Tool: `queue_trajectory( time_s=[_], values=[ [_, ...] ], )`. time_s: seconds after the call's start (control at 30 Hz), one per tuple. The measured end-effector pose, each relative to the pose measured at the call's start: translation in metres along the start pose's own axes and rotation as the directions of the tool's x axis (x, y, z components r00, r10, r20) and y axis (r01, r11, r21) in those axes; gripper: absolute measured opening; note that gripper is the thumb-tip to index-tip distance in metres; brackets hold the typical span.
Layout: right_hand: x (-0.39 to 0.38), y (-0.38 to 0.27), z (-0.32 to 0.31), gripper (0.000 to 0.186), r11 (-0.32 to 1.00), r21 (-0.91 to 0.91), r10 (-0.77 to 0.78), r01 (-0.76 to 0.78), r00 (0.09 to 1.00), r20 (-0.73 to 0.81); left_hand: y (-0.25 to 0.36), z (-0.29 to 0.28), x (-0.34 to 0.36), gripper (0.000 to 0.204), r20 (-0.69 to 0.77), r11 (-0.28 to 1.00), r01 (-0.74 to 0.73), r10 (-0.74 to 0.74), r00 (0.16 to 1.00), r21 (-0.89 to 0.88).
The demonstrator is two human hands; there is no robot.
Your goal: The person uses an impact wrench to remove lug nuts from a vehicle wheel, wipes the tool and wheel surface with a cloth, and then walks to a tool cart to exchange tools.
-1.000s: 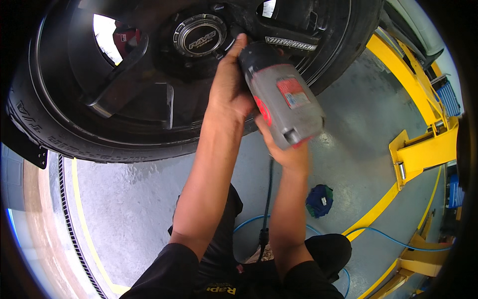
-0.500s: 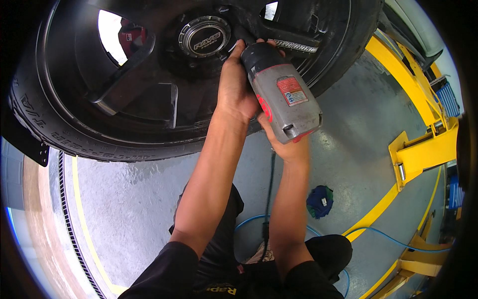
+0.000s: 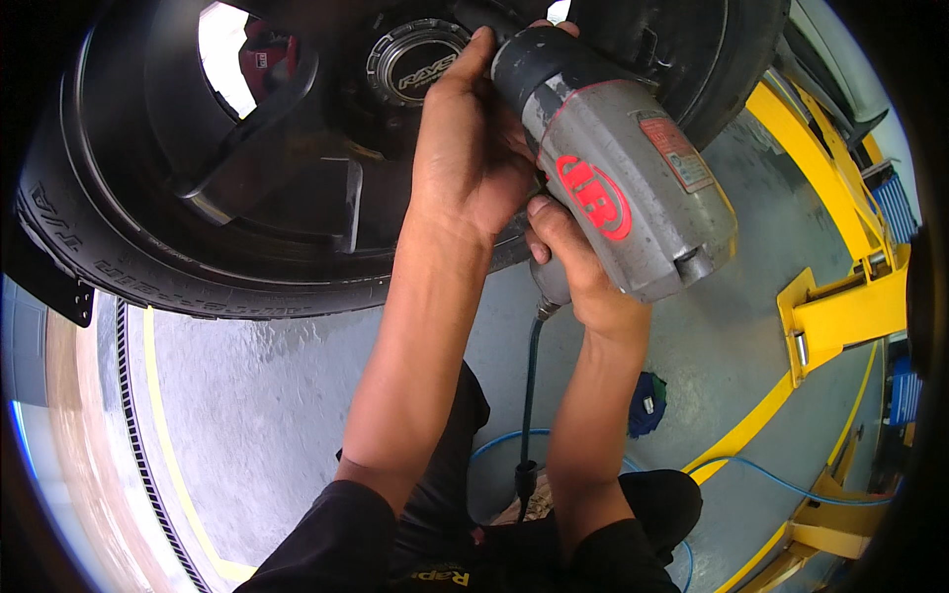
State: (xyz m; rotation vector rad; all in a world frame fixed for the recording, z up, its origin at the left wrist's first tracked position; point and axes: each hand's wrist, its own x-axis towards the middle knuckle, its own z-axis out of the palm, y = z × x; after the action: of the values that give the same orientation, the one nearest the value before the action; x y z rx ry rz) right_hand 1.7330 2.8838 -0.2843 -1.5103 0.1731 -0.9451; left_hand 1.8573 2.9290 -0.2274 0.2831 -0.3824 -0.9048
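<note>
A grey air impact wrench (image 3: 633, 168) with a black nose and a red emblem on its side is in both my hands, pointing up and left at a black wheel (image 3: 267, 208). My right hand (image 3: 583, 252) is closed around its handle, below the body. My left hand (image 3: 465, 158) supports the nose from the left, thumb up along the dark socket (image 3: 484, 18); fingertips show on the far side. The wheel's round centre cap (image 3: 420, 64) lies just left of that thumb. Whether the socket touches a nut is hidden.
A dark hose (image 3: 531, 395) hangs from the wrench handle. Blue air hose (image 3: 791, 484) curls over the grey floor. A dark blue cloth bundle (image 3: 647, 403) lies right of my right forearm. Yellow lift arms (image 3: 850, 311) stand at the right. A red object (image 3: 267, 59) shows through the spokes.
The wrench has swung right and toward me, and its side emblem now shows fully. Both hands keep their hold. The wheel sits slightly further right in view.
</note>
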Motion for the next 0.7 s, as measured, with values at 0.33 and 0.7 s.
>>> queue_trajectory(
  time_s=[0.33, 0.7],
  values=[
    [0.002, 0.012, -0.024, 0.01, 0.746, -0.518, -0.364, 0.419, 0.907, 0.209, 0.011, -0.015, 0.011, 0.044, 0.13, 0.964, 0.195, -0.173, 0.976, -0.181],
    [0.009, 0.003, -0.004, 0.02, 0.793, -0.472, -0.386, 0.386, 0.917, 0.101, 0.011, -0.008, 0.013, 0.055, 0.194, 0.966, 0.117, -0.073, 0.978, -0.229]
  ],
)
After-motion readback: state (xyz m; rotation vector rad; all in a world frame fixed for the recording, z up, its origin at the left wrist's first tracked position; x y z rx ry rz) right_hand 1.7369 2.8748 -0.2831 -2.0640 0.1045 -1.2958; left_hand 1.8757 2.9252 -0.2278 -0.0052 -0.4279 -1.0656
